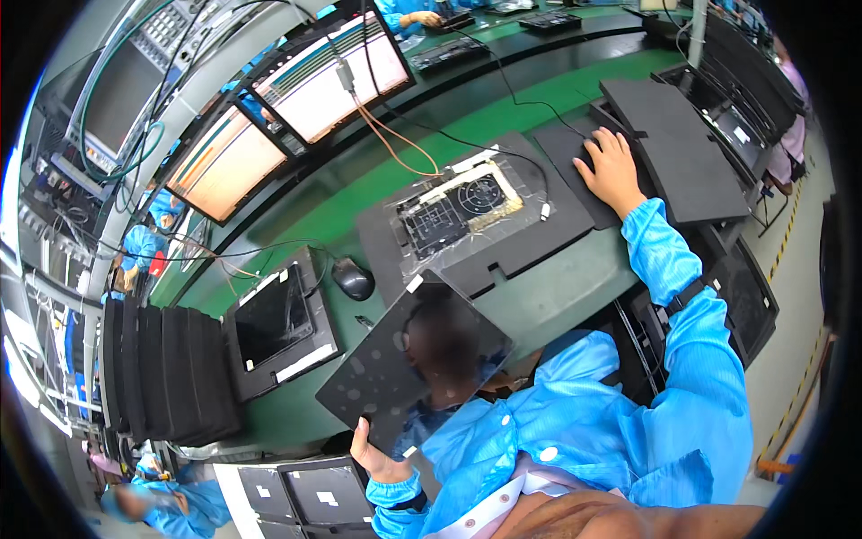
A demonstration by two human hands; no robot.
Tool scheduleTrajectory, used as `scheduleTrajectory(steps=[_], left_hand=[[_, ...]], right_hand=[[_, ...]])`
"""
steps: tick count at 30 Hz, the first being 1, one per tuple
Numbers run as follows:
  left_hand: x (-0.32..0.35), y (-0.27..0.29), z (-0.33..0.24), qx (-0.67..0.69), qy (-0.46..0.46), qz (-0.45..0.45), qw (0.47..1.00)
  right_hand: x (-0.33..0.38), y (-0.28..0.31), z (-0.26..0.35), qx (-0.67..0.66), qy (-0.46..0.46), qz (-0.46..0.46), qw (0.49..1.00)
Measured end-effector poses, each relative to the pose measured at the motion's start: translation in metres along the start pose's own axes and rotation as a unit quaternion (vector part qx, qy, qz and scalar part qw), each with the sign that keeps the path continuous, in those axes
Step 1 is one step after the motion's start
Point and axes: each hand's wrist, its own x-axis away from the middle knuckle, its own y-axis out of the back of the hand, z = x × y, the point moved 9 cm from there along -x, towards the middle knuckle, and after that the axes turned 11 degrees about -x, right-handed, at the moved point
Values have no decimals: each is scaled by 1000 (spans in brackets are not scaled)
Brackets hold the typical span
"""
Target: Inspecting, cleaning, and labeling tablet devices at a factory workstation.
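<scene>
My left hand (382,460) is closed on the lower left edge of a glossy black flat screen panel (368,382), with the thumb on its face. The panel is tilted, reflects a dark shape, and has small white tabs at its corners. My right hand (612,172) lies with fingers spread on a black pad (561,166); a thin cable runs up to it, and whatever is under the palm is hidden. Between the hands sits a black foam fixture (382,238) with a taped, patterned panel (458,207) set into it.
A black mouse (354,278) sits left of the fixture. Further left are another screen in a foam holder (328,337) and stacked black foam trays (175,373). Two monitors (337,72) stand behind. Black foam boards (673,148) are stacked at right. Co-workers in blue work across the bench.
</scene>
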Motion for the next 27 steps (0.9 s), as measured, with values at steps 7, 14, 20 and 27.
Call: scheduleTrajectory(steps=[7,14,20,27], left_hand=[[-2,23,8,135,47,19,990],[-15,44,-9,-3,34,-139,990],[-25,61,-16,-6,-57,-122,991],[-17,90,-29,-80,-133,-199,967]], right_hand=[[4,32,64,-307,108,94,941],[22,53,136,-398,142,204,883],[25,99,260,-645,71,239,722],[23,129,287,-627,202,158,736]])
